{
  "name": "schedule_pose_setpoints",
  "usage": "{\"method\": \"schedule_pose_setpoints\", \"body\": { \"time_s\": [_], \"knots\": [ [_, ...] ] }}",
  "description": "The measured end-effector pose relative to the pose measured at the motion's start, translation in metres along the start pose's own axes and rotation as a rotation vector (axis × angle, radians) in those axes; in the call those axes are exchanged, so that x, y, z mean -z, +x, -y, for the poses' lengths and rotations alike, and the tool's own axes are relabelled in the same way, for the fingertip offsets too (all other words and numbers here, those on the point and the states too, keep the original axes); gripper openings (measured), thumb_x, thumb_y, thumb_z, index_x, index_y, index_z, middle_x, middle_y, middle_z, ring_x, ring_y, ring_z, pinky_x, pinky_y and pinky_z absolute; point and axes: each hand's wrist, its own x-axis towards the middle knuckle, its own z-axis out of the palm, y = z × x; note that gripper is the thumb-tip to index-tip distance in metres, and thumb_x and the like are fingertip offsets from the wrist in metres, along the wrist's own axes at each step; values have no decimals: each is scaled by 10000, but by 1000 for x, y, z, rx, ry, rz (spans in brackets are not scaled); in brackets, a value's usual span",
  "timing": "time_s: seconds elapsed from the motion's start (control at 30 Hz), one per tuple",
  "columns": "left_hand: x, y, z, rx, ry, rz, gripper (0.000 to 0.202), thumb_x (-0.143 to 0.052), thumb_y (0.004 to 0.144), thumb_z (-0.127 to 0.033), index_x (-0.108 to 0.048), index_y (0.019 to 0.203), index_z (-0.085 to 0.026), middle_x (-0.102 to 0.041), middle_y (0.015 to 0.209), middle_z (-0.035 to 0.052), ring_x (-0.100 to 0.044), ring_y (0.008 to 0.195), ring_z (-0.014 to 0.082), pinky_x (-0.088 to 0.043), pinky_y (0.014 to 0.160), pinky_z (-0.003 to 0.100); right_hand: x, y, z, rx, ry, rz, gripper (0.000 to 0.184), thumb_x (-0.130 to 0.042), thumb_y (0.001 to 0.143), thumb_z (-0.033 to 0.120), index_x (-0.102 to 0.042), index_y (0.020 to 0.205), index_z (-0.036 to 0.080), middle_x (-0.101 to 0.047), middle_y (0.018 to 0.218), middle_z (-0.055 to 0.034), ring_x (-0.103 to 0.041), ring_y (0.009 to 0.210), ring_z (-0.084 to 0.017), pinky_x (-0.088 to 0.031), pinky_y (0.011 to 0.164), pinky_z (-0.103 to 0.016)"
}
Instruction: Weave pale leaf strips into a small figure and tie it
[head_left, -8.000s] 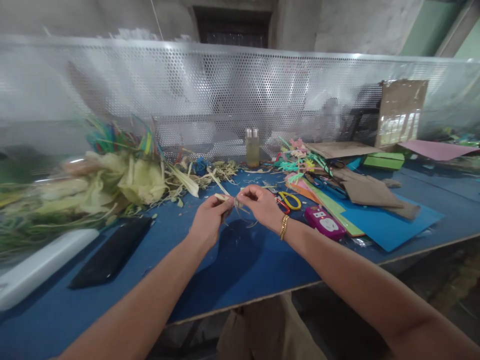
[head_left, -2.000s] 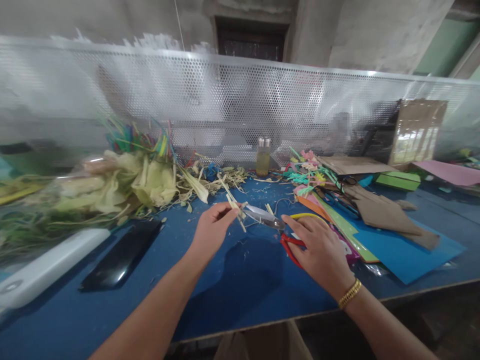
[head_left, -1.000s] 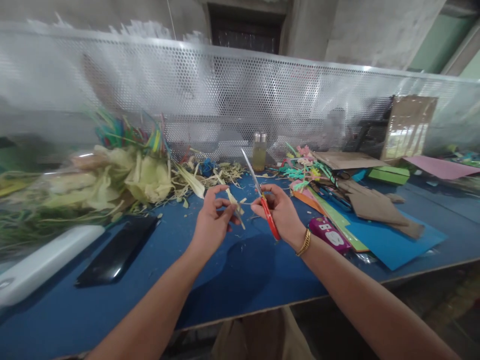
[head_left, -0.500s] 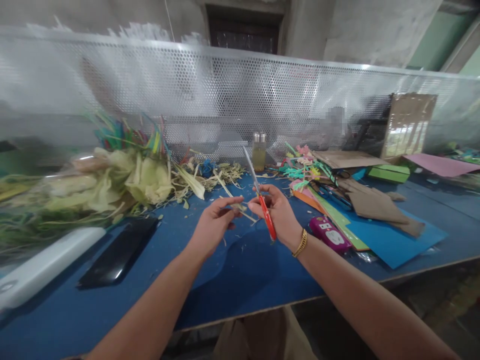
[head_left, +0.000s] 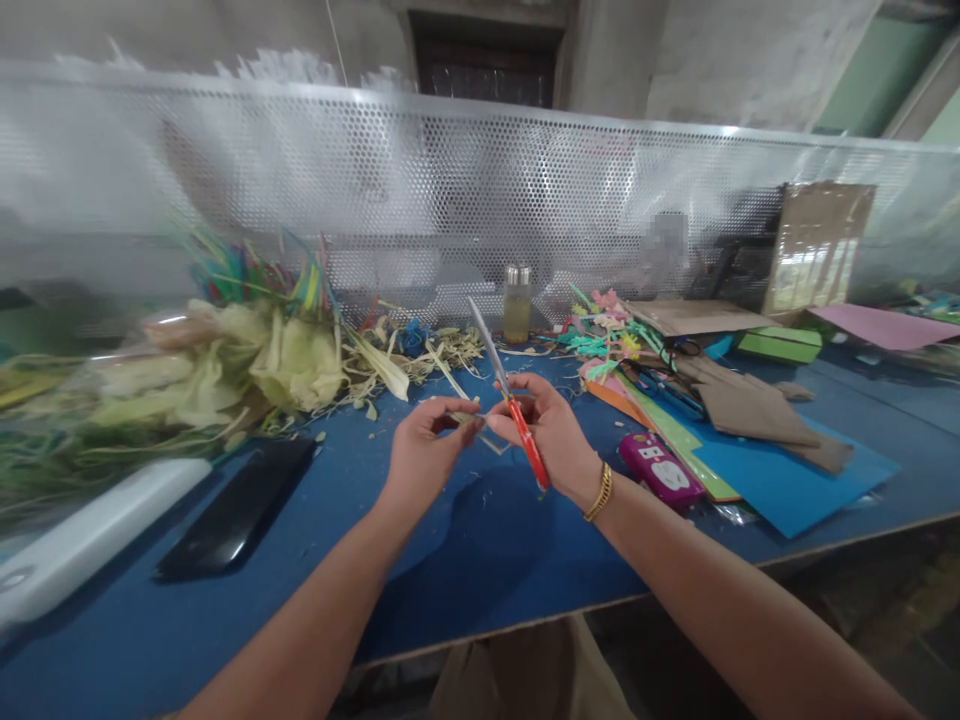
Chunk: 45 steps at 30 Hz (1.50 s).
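My right hand holds a pair of scissors with red handles, its metal blades pointing up and to the left, away from me. The thumb and a fingertip of that hand reach toward my left hand. My left hand is closed in a pinch on a thin pale strip, like dried husk, mostly hidden by the fingers. Both hands are raised a little above the blue table, fingertips almost meeting. A gold bracelet is on my right wrist.
Pale husks are heaped at left, behind a black case and a white device. A glass bottle stands near the perforated metal screen. At right lie paper flowers, a purple box, blue paper and cardboard.
The scissors have tipped slightly further left. My left hand's fingers have drawn closer to my right thumb and pinch the strip more tightly. The things on the table stay put.
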Motion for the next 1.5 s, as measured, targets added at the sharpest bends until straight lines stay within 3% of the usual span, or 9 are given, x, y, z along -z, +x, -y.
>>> {"method": "schedule_pose_setpoints", "body": {
  "time_s": [0.17, 0.4, 0.47, 0.6, 0.73, 1.0, 1.3, 1.4, 1.5],
  "knots": [
    [-2, -2, -4, 47, -52, -1, 275, -767, 644, -365, -701, 811, -156, -657, 749, 35, -590, 642, 133, -534, 627, 282, -1, -2, 3, -17, -2, 8, 471, -790, 621, 348, -528, 996, 234, -641, 738, 35, -566, 599, -97, -479, 582, -248],
    [-4, -1, -3, 138, -315, -11, 283, -792, 641, -349, -659, 812, -167, -639, 749, -6, -558, 615, 87, -531, 654, 255, 6, 3, -2, -51, -32, -119, 512, -815, 593, 309, -518, 1006, 244, -673, 795, 19, -615, 672, -119, -471, 572, -231],
    [-4, -1, -3, 171, -355, -3, 288, -798, 636, -347, -643, 800, -168, -622, 709, -17, -544, 581, 77, -486, 567, 207, 4, 3, -4, -90, -5, -89, 525, -819, 586, 318, -514, 1006, 240, -677, 796, 14, -634, 684, -131, -493, 596, -247],
    [-4, -2, -5, 201, -361, -4, 307, -799, 639, -371, -641, 804, -166, -569, 601, -31, -482, 490, 61, -266, 388, 157, -1, 1, -9, -59, 0, -52, 538, -825, 579, 332, -522, 1013, 234, -691, 830, 1, -659, 715, -147, -529, 668, -282],
    [-4, -2, -6, 202, -359, -43, 317, -810, 621, -366, -659, 814, -165, -595, 616, -25, -517, 518, 70, -300, 417, 160, 0, -1, -11, 31, -41, -81, 555, -832, 570, 318, -527, 1026, 229, -691, 823, 2, -654, 711, -141, -534, 681, -283],
    [-3, -1, -3, 14, -189, -52, 201, -762, 674, -295, -700, 817, -169, -656, 731, 6, -557, 616, 94, -452, 566, 205, 1, -3, -13, 207, -242, -128, 419, -765, 649, 246, -555, 1011, 233, -622, 703, 33, -584, 620, -115, -492, 601, -249],
    [2, -1, -2, -380, 200, -3, 73, -709, 743, -266, -739, 772, -206, -680, 867, 45, -621, 822, 168, -501, 731, 276, -1, -4, -2, 180, -102, -101, 419, -735, 671, 246, -507, 1023, 230, -608, 717, 38, -562, 600, -95, -478, 578, -239],
    [2, -3, -2, -408, 252, 9, 70, -688, 762, -255, -744, 768, -213, -681, 873, 46, -621, 828, 168, -496, 743, 279, -1, -5, -1, 162, -85, -39, 457, -767, 650, 271, -508, 1026, 229, -609, 721, 39, -570, 609, -97, -490, 593, -245],
    [1, -3, -1, -311, 126, -17, 71, -700, 745, -255, -740, 781, -209, -681, 871, 42, -620, 805, 163, -500, 710, 273, 0, -3, -6, 166, -98, -60, 467, -771, 660, 314, -506, 1036, 237, -627, 759, 26, -591, 644, -108, -499, 613, -254]
  ]
}}
